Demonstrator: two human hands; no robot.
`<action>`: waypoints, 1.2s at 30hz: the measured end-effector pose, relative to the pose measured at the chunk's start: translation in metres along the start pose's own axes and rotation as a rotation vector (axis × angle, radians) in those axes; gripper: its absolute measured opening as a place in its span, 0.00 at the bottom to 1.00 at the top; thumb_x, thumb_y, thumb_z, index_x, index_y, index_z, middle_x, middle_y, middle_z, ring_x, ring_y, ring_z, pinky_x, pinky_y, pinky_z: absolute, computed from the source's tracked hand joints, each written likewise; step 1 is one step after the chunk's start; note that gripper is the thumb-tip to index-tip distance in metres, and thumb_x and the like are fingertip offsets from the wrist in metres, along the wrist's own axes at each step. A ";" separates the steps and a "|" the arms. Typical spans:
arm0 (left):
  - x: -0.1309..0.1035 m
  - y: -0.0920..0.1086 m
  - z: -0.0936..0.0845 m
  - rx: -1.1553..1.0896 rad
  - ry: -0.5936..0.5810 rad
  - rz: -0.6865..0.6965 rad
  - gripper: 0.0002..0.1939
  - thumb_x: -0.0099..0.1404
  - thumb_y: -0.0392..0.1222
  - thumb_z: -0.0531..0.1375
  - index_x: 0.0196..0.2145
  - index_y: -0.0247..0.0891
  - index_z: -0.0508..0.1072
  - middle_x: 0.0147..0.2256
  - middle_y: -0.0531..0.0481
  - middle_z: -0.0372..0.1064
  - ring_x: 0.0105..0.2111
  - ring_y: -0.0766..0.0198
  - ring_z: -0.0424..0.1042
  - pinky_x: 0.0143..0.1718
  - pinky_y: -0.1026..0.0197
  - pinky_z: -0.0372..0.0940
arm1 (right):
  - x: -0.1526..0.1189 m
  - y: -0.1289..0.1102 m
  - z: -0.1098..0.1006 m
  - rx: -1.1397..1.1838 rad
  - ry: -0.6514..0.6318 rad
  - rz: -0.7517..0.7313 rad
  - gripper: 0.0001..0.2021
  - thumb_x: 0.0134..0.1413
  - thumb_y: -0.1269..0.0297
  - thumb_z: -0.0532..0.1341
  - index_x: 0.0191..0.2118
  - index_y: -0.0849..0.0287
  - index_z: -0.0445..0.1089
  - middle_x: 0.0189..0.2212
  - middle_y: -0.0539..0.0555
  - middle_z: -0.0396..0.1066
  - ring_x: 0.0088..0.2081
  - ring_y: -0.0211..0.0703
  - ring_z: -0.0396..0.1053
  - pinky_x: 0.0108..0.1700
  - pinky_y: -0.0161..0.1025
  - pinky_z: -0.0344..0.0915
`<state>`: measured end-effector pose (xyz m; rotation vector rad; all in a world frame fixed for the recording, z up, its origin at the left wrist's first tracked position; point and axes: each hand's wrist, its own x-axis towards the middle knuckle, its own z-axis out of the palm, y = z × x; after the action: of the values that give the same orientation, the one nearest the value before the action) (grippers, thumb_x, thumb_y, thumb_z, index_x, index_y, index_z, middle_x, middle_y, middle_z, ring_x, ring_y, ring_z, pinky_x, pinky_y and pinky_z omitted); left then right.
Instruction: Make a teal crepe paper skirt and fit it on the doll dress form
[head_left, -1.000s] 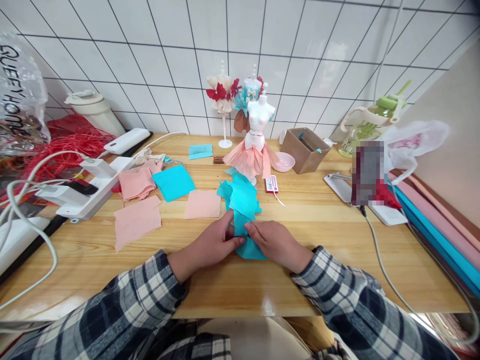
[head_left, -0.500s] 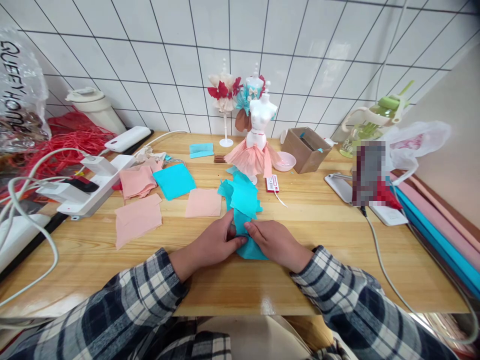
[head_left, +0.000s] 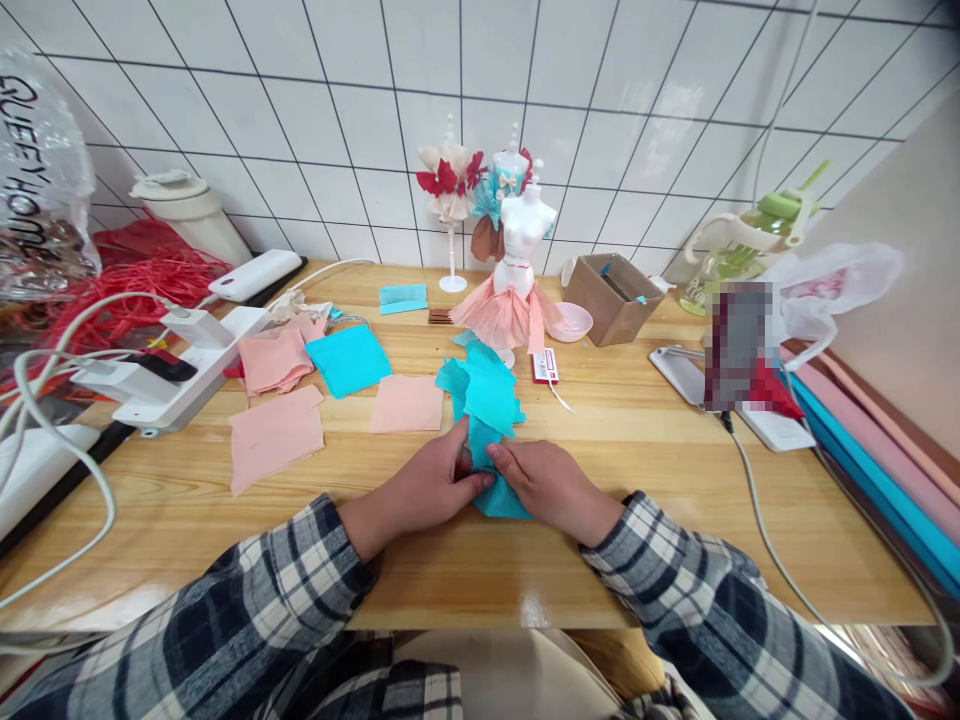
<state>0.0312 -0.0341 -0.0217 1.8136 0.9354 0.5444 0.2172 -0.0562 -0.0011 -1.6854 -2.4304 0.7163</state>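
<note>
Both hands meet over turquoise crepe paper [head_left: 491, 393] near the front middle of the wooden table. My left hand [head_left: 431, 482] has its thumb and fingers closed on the paper's lower part. From the right, my right hand [head_left: 551, 485] pinches the same paper, its fingertips close to my left thumb. More turquoise pieces lie loosely stacked just beyond the hands, and one sheet spreads beneath them. Behind stands a white mannequin [head_left: 525, 225] with a pink paper skirt [head_left: 501, 312]. A pink sheet [head_left: 407, 404] lies left of the stack.
Pink pieces [head_left: 277, 437] and a turquoise square [head_left: 349, 361] lie to the left, near a power strip [head_left: 199, 375] with cables. Two dressed mannequins, a pink bowl [head_left: 571, 322] and a cardboard box [head_left: 613, 300] stand at the back. Paper rolls [head_left: 885, 450] lie at the right.
</note>
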 end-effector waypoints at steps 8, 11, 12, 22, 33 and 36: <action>-0.001 0.011 -0.001 0.101 0.015 -0.052 0.12 0.59 0.45 0.59 0.34 0.41 0.57 0.23 0.59 0.58 0.23 0.66 0.60 0.23 0.63 0.55 | 0.002 0.001 0.004 -0.003 -0.011 -0.005 0.25 0.70 0.52 0.40 0.34 0.58 0.69 0.34 0.55 0.75 0.36 0.43 0.71 0.35 0.37 0.54; -0.002 0.012 -0.001 0.068 0.022 -0.068 0.14 0.57 0.45 0.61 0.37 0.39 0.60 0.23 0.59 0.58 0.22 0.66 0.59 0.23 0.63 0.54 | 0.001 0.001 0.001 0.039 0.004 -0.009 0.25 0.69 0.52 0.39 0.33 0.58 0.68 0.33 0.55 0.75 0.34 0.43 0.70 0.33 0.37 0.54; -0.002 0.012 -0.002 0.037 0.027 -0.075 0.16 0.57 0.45 0.61 0.40 0.38 0.62 0.23 0.59 0.58 0.22 0.66 0.59 0.23 0.64 0.54 | 0.000 0.003 -0.001 0.062 0.017 -0.007 0.26 0.69 0.52 0.38 0.33 0.58 0.68 0.32 0.54 0.74 0.33 0.43 0.69 0.33 0.37 0.54; -0.001 -0.002 -0.064 -0.266 0.469 -0.080 0.31 0.59 0.46 0.60 0.59 0.38 0.61 0.24 0.57 0.64 0.22 0.67 0.62 0.24 0.66 0.58 | 0.000 0.054 -0.030 0.166 0.166 0.046 0.25 0.68 0.52 0.39 0.33 0.56 0.69 0.31 0.51 0.74 0.35 0.41 0.69 0.37 0.36 0.56; 0.011 -0.021 -0.061 0.067 0.506 -0.074 0.21 0.63 0.45 0.55 0.52 0.36 0.69 0.51 0.45 0.69 0.45 0.56 0.69 0.46 0.56 0.63 | 0.009 0.064 -0.022 0.226 0.177 0.000 0.16 0.63 0.54 0.53 0.35 0.58 0.72 0.29 0.50 0.74 0.31 0.38 0.68 0.33 0.33 0.56; 0.014 -0.022 -0.060 0.131 0.500 -0.091 0.21 0.64 0.45 0.54 0.53 0.35 0.67 0.49 0.44 0.70 0.47 0.55 0.69 0.48 0.55 0.63 | 0.012 0.075 -0.022 0.334 0.199 -0.042 0.17 0.64 0.55 0.51 0.34 0.60 0.71 0.28 0.50 0.72 0.30 0.37 0.66 0.33 0.33 0.58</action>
<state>-0.0114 0.0161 -0.0177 1.7705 1.4103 0.9213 0.2846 -0.0177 -0.0165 -1.4938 -2.0701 0.8484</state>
